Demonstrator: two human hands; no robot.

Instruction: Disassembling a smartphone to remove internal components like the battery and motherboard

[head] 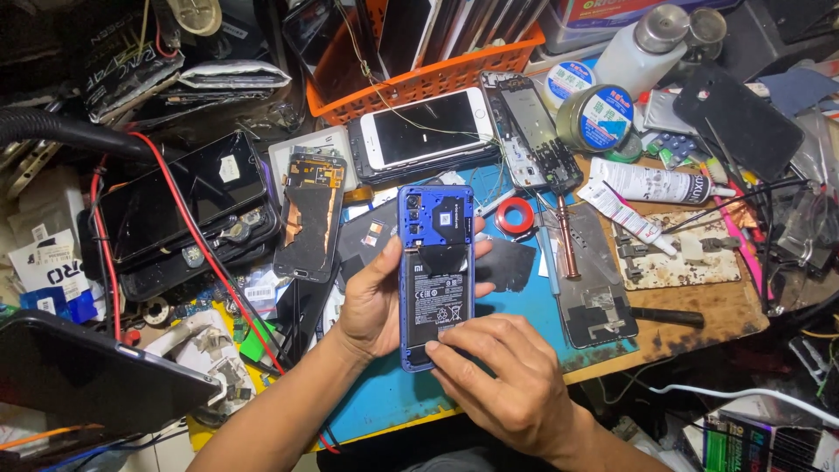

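At centre frame, the left hand (376, 301) is cradling the opened blue phone (435, 275), fingers clamped around its edges. The right hand (507, 371) is pressing curled fingertips (446, 336) on the battery (437, 301). The phone appears light, rigid and fragile; gripping its frame edges seems safest.

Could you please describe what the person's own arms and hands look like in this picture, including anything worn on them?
Both are bare. The left hand and right hand wear no gloves, and no rings, watch or wristband show. Both forearms are uncovered as far as the bottom edge of the picture, with no sleeve in view. The fingernails are short and unpainted. No markings, tape or bandages show on either hand.
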